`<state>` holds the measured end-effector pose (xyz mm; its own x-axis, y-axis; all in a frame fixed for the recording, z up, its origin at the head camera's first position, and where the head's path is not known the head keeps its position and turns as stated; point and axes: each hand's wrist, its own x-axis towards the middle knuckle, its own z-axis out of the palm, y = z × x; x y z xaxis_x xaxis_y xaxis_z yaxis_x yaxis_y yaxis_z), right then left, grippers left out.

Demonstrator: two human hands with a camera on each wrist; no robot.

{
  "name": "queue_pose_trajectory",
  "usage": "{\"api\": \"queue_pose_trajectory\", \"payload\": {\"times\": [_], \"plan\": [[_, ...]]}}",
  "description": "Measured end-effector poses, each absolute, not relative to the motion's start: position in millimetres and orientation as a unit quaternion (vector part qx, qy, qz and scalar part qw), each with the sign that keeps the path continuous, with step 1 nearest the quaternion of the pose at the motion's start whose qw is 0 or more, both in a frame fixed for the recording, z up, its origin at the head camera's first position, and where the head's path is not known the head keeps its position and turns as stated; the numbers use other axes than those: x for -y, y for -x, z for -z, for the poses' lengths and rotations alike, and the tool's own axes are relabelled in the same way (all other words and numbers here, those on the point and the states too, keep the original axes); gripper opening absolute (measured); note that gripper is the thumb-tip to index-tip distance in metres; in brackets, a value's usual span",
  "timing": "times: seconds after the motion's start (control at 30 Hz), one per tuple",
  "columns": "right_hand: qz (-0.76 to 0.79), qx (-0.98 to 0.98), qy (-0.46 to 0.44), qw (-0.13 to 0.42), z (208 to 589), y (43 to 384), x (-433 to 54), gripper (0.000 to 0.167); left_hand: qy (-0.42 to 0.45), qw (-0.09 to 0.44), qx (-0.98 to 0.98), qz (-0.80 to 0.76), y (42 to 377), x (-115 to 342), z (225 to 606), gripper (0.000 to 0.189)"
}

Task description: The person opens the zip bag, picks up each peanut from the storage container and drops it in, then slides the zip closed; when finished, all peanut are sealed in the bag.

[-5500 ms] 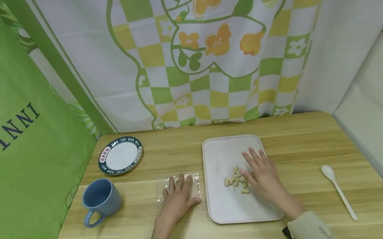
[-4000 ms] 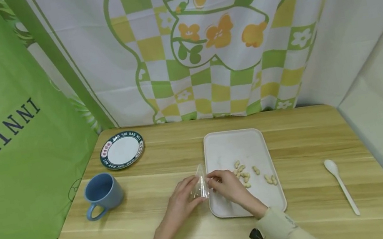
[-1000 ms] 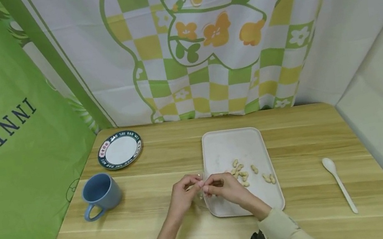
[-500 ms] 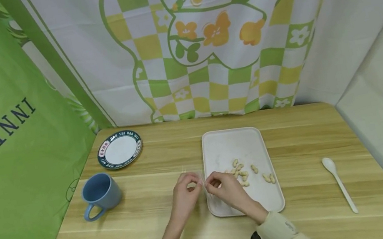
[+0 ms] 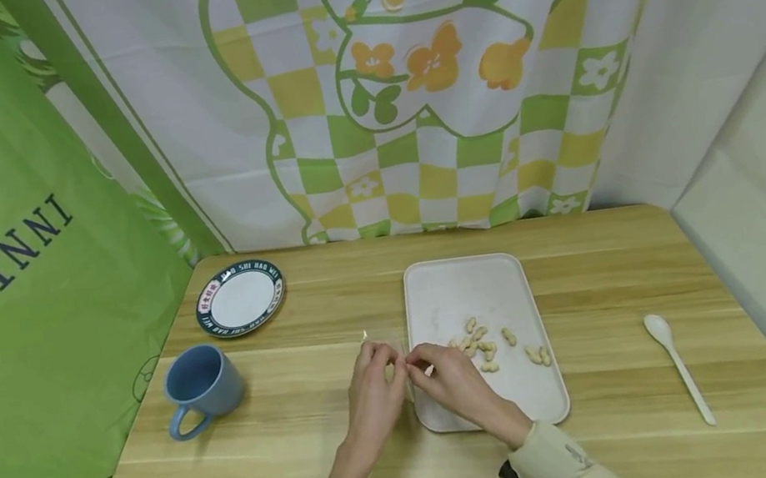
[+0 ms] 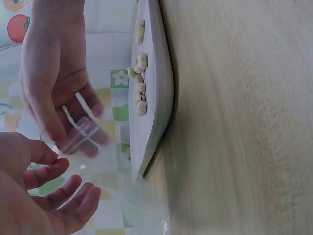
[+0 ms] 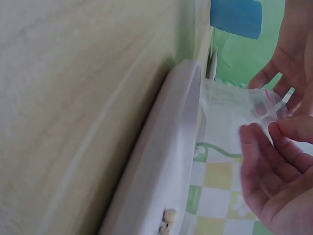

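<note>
While the wood-grain desk [image 5: 330, 468] carried everything, the pale rectangular tray [image 5: 470, 283] lay right of its middle, with the dark-rimmed plate [image 5: 241, 300] at the far left and the blue mug [image 5: 202, 385] nearer. By the tray's left edge, the left hand [image 5: 373, 395] and right hand [image 5: 456, 381] almost met, each grip pinching the top of the clear zip-top bag [image 7: 227, 105]. The white spoon [image 5: 681, 368] lay well to the right; unshelled peanuts [image 5: 488, 351] sat on the tray.
</note>
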<state>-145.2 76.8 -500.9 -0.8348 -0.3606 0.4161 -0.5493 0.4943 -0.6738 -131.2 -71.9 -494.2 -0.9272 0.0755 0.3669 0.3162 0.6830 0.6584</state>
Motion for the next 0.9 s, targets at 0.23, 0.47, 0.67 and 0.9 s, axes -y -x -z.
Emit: {"api": "queue_pose_trajectory", "payload": {"times": [0.23,0.47,0.67,0.9], "plan": [[-0.481,0.840,-0.244,0.063,503,146,-77,0.007,0.146,0.152,0.906,0.368,135,77,493,0.004],[-0.497,0.849,-0.169,0.059,502,150,-83,0.007,0.136,0.146,0.910,0.364,135,85,482,0.020],[-0.408,0.891,-0.170,0.104,501,151,-90,0.006,0.152,0.157,0.939,0.264,131,92,470,0.003],[-0.282,0.904,-0.236,0.217,499,149,-92,0.014,0.196,0.169,0.954,0.150,124,88,460,0.021]]}}
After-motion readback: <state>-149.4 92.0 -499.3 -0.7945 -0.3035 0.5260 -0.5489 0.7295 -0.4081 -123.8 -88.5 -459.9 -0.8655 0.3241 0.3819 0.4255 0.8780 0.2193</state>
